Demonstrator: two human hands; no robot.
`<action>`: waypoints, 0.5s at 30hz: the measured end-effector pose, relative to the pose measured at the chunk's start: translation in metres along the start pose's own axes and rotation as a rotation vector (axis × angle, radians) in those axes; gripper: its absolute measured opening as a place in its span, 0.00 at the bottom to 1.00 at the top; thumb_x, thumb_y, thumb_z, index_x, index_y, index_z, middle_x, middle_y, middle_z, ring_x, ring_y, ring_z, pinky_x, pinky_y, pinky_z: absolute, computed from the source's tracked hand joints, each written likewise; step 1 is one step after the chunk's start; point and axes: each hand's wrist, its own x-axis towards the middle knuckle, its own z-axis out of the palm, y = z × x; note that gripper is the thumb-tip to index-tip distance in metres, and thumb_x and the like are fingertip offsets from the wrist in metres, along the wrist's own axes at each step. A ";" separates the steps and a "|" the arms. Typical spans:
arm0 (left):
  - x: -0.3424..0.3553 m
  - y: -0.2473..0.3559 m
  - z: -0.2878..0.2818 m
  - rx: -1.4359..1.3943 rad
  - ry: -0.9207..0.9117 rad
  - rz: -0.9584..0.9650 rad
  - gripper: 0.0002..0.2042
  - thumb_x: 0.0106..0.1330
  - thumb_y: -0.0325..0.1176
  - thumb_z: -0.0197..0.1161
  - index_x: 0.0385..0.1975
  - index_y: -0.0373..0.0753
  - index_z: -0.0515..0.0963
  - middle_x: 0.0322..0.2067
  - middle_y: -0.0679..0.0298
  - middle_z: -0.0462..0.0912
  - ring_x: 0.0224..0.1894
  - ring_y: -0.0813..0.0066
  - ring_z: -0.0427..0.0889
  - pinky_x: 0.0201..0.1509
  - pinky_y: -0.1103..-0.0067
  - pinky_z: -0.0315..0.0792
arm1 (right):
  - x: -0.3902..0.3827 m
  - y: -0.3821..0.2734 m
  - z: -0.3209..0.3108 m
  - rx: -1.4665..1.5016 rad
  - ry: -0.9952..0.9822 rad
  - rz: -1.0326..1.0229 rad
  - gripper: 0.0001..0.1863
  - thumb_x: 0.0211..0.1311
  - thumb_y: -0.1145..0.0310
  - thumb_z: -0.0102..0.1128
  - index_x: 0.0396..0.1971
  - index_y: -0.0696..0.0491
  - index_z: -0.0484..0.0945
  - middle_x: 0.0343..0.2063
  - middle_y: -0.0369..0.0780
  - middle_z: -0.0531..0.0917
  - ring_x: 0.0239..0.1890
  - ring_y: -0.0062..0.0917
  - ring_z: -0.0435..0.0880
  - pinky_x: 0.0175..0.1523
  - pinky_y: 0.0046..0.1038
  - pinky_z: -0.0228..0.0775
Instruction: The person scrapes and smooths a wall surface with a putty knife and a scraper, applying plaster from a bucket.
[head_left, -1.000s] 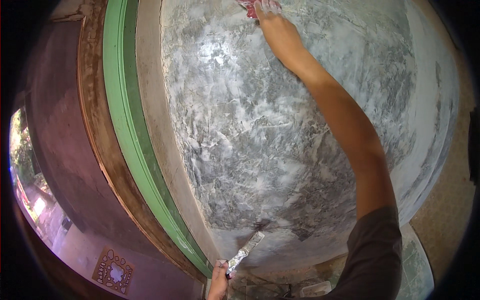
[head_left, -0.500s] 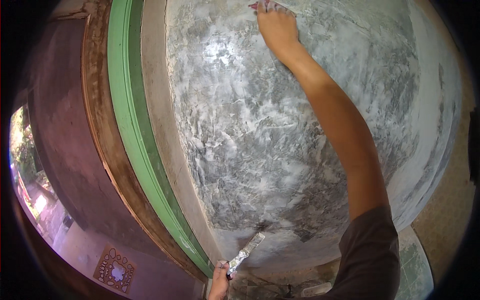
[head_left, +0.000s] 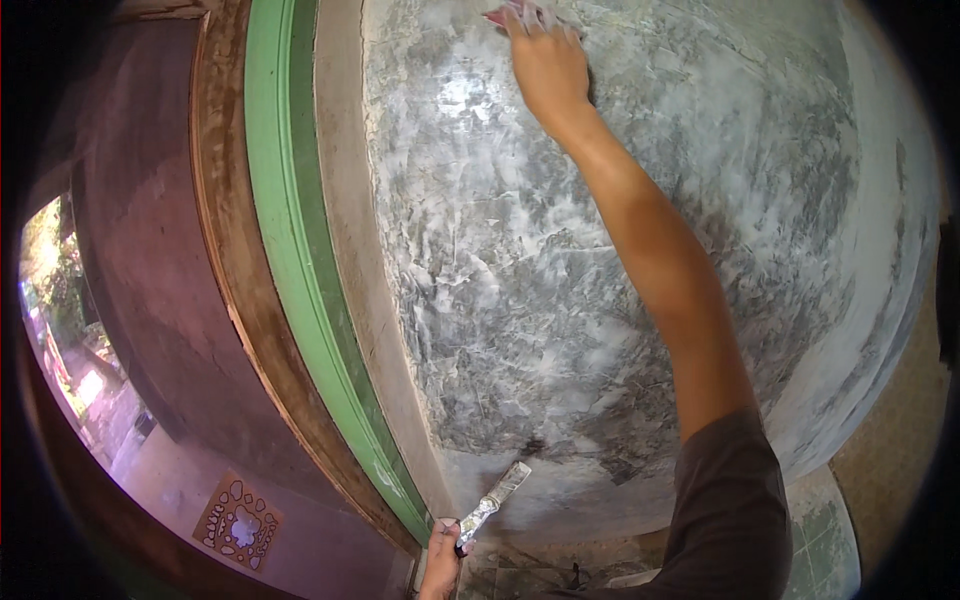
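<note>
The pink-edged pad (head_left: pixel 512 14) under the right hand (head_left: pixel 545 62) is mostly hidden by the fingers and cut off at the top edge, so its shape is unclear; the hand presses it flat high on the mottled grey-white plastered wall (head_left: pixel 560 300). One putty knife (head_left: pixel 492 505), its blade caked with pale filler, points up at the wall's lower part, its handle enclosed in the left hand (head_left: pixel 441 560), which is partly cut off below. Two hands, one knife, one green door frame (head_left: pixel 300 280) left of the wall.

The right hand (head_left: pixel 545 65) hides most of a pinkish pad (head_left: pixel 505 14), cut off by the top edge.
</note>
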 end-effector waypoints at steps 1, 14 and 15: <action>-0.001 0.001 0.002 0.008 0.050 -0.016 0.13 0.76 0.42 0.43 0.37 0.40 0.70 0.24 0.73 0.67 0.25 0.84 0.64 0.28 0.85 0.60 | -0.006 0.005 0.005 0.023 -0.037 0.019 0.24 0.56 0.79 0.54 0.56 0.57 0.72 0.48 0.45 0.80 0.49 0.32 0.80 0.46 0.35 0.74; 0.012 -0.012 -0.018 -0.008 -0.008 -0.065 0.08 0.73 0.36 0.49 0.40 0.38 0.69 0.33 0.65 0.74 0.30 0.81 0.72 0.34 0.83 0.69 | 0.006 -0.026 -0.005 0.146 0.082 -0.182 0.22 0.55 0.77 0.56 0.52 0.49 0.73 0.50 0.44 0.76 0.54 0.37 0.76 0.58 0.33 0.73; 0.013 -0.017 -0.020 -0.013 -0.004 -0.067 0.08 0.73 0.36 0.49 0.40 0.38 0.69 0.33 0.65 0.74 0.30 0.81 0.72 0.34 0.83 0.69 | 0.001 -0.032 -0.004 0.152 0.081 -0.185 0.22 0.55 0.77 0.56 0.52 0.49 0.73 0.50 0.44 0.76 0.54 0.37 0.76 0.58 0.33 0.73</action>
